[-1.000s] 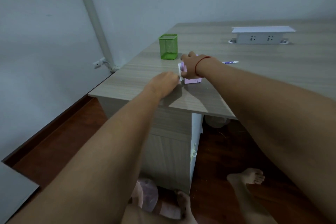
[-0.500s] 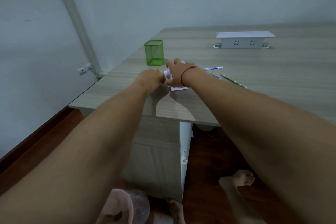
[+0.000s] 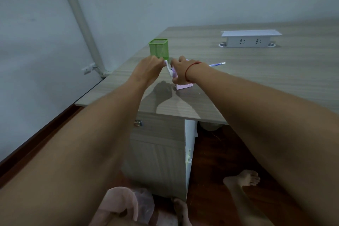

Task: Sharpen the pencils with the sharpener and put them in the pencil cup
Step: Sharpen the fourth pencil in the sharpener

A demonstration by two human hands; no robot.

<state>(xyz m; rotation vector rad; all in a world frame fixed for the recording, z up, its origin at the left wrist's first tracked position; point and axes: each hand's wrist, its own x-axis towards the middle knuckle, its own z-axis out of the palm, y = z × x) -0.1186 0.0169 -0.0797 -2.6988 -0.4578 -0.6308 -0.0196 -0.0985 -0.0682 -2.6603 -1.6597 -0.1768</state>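
**Head view: both grips on the sharpener, one at the crank, one on the body**

From where I stand, the green mesh pencil cup point(image 3: 158, 49) is just behind the left grip point(image 3: 149, 69), upright near the counter point(image 3: 256, 82) edge. The left grip's fingertips are pinched on the knob of the white crank point(image 3: 168, 68). Just to its right is the small pink sharpener point(image 3: 184, 85), with the right grip point(image 3: 180, 72) wrapped over its top and pressing it down. I cannot tell whether a pencil is in it, because that hand covers the intake.

Beyond the right wrist one pencil point(image 3: 217, 64) lies flat on the counter. Well past it stands a white socket box point(image 3: 251, 40).

The sharpener looks like light plastic, so I would expect it to skid or tip under cranking unless it is held down firmly by the body. A pencil is thin and stiff with a brittle point, so it is best taken mid-shaft.
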